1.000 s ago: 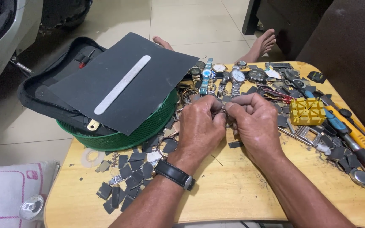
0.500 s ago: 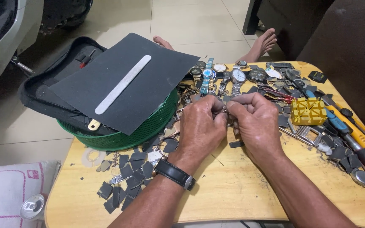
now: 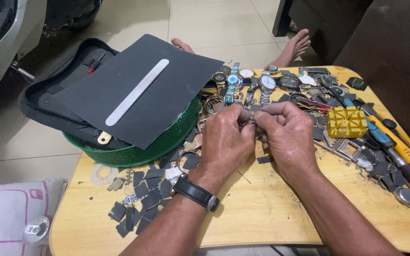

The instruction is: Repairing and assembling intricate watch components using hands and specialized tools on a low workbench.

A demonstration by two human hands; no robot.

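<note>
Midway by look: left hand (image 3: 226, 140) and right hand (image 3: 285, 135) pressed together, pinching small metal watch part (image 3: 254, 122) over desk (image 3: 262, 208); row of watches (image 3: 247, 83) lies untouched beyond.

We see a basket (image 3: 167, 142) at the table's (image 3: 262, 208) upper left, sheet (image 3: 138, 90) on top; watches (image 3: 247, 83) behind our hands, tools (image 3: 395, 147) right.

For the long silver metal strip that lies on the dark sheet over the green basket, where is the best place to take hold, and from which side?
Judging by its pose, grip the silver strip at its lower end near the basket rim, coming from above. It lies flat and thin on the dark sheet, so pinching its two long edges seems surest; that end is nearest the left hand.
</note>
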